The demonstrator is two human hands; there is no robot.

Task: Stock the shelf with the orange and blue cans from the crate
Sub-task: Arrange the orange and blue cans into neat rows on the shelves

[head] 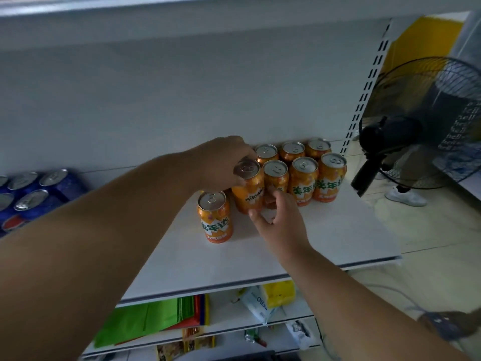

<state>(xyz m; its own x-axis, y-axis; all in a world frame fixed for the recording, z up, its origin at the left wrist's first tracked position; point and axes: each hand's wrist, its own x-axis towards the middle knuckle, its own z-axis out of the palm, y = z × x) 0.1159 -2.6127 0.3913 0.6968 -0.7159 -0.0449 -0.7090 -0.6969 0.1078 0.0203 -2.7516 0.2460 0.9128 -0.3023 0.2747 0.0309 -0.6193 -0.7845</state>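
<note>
On the white shelf (pixel 325 230) stand several orange cans in two rows at the back right (pixel 303 178). My left hand (pixel 223 157) grips the top of one tilted orange can (pixel 248 188) at the left end of the front row. My right hand (pixel 278 217) is at the lower side of that can, fingers spread and touching it. Another orange can (pixel 216 217) stands upright alone in front, to the left. Several blue cans (pixel 33 194) stand at the far left of the shelf. The crate is out of sight.
A black standing fan (pixel 416 126) is just right of the shelf upright (pixel 364 100). A person's white shoe (pixel 406 196) shows on the floor behind it. Lower shelves hold green sheets (pixel 145 319) and packets (pixel 263 300).
</note>
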